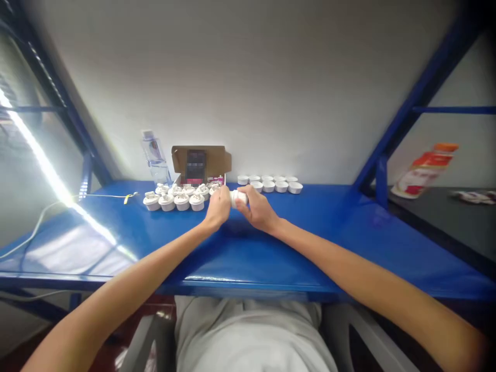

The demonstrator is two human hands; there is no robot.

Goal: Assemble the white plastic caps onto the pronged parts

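Note:
Both hands meet above the middle of the blue table, around a small white round part (237, 198). My left hand (218, 207) is closed on its left side, with the fingers wrapped round and hiding that end. My right hand (259, 209) grips the other side, thumb below and fingers over the top. Just left of my left hand stand several white round plug adapters (182, 201) in rows, with prongs or raised pieces on top. Beyond my right hand are two rows of plain white round cups (281, 186).
An open cardboard box (219, 158) with a dark phone-like device (196, 166) stands at the back, beside a clear water bottle (155, 157). A white cable (93, 195) lies on the left. A red-and-white bottle with an orange cap (424, 171) stands on a dark surface at right.

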